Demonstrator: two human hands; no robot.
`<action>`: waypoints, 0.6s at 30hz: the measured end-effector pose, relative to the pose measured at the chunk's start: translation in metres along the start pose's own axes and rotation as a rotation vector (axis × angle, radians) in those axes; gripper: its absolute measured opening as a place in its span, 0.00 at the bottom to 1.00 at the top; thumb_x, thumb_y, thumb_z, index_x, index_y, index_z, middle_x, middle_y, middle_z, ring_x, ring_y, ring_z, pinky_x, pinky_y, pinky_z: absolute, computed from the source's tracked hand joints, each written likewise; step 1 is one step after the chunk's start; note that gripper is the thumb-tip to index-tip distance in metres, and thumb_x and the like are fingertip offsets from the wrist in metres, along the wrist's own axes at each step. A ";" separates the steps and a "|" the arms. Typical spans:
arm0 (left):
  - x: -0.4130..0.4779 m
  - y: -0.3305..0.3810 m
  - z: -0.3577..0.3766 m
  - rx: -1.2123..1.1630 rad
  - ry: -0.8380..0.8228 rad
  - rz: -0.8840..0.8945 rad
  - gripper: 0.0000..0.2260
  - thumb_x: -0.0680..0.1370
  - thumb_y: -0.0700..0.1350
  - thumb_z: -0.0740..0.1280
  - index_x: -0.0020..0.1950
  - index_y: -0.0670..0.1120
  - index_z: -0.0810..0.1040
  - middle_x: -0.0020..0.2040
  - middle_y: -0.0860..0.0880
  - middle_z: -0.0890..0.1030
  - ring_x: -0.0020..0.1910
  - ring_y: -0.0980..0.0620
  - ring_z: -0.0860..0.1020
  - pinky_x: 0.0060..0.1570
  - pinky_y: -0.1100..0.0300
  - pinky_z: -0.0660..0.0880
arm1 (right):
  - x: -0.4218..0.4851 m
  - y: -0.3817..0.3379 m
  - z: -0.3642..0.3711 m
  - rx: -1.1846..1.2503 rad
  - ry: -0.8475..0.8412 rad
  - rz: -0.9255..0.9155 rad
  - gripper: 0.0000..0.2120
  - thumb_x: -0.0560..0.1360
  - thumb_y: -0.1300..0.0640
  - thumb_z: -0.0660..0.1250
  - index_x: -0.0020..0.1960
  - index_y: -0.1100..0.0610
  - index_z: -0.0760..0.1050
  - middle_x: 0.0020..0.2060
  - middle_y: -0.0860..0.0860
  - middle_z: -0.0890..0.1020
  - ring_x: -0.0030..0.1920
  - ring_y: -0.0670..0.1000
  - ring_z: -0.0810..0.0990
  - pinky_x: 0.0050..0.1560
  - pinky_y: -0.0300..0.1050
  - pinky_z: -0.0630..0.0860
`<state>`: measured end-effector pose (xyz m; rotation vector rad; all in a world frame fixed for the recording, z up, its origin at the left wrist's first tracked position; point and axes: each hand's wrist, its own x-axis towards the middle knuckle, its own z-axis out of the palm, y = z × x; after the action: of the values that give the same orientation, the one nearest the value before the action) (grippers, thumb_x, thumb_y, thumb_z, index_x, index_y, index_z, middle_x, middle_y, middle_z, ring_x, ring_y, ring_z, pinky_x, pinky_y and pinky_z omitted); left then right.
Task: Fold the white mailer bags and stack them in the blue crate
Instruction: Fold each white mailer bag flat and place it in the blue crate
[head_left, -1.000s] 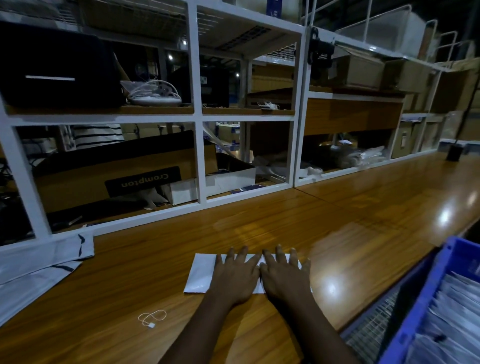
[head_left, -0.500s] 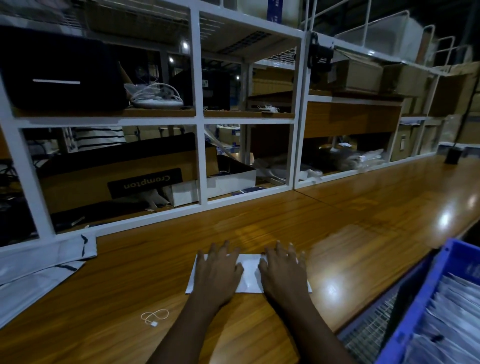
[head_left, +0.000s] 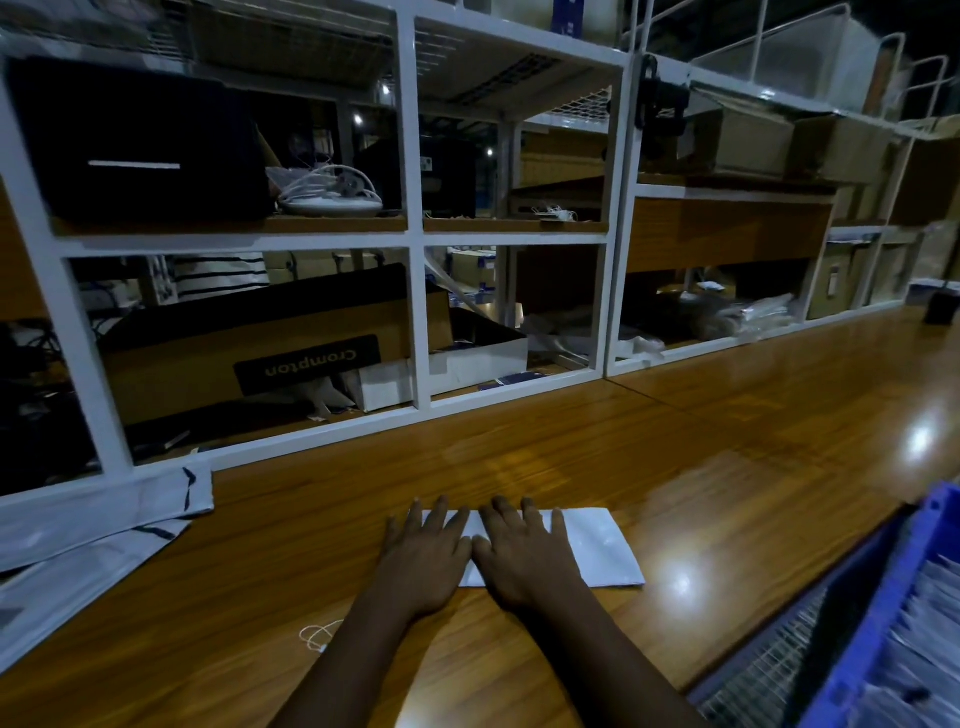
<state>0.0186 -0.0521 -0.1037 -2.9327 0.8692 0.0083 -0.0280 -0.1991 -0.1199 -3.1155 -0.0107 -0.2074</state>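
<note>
Near right: blue crate, folded white bags standing in it. Near left of centre: thin white cord loose on the wooden table. Centre: one folded white mailer bag flat on the table; left hand and right hand side by side, fingers straight, pressing its left part. Far left: unfolded mailer bags piled at the table edge. Far: white shelving holding a brown Crompton box.

Folded mailer bag partly under left hand and right hand, blue crate cropped at right edge
</note>
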 end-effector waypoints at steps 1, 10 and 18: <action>0.000 0.000 0.001 0.007 -0.007 0.005 0.25 0.85 0.54 0.45 0.82 0.52 0.45 0.81 0.44 0.43 0.79 0.35 0.44 0.74 0.37 0.46 | -0.002 -0.001 -0.001 0.023 -0.007 0.006 0.47 0.69 0.38 0.26 0.81 0.54 0.55 0.80 0.57 0.56 0.79 0.67 0.52 0.73 0.73 0.47; 0.001 -0.001 0.002 -0.025 0.002 -0.047 0.25 0.84 0.57 0.41 0.81 0.56 0.45 0.81 0.43 0.44 0.79 0.34 0.45 0.75 0.39 0.45 | -0.004 0.004 -0.014 0.132 -0.027 0.053 0.40 0.74 0.35 0.32 0.81 0.51 0.51 0.81 0.52 0.52 0.80 0.61 0.48 0.76 0.67 0.44; 0.001 0.001 0.002 -0.091 0.022 -0.089 0.25 0.84 0.58 0.44 0.81 0.56 0.47 0.81 0.45 0.46 0.80 0.41 0.45 0.75 0.41 0.45 | -0.023 0.041 -0.006 0.061 -0.045 0.321 0.32 0.82 0.37 0.39 0.81 0.50 0.48 0.81 0.56 0.48 0.79 0.65 0.45 0.74 0.70 0.44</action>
<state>0.0189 -0.0530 -0.1060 -3.0592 0.7592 0.0095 -0.0514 -0.2407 -0.1174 -3.0023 0.4687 -0.1258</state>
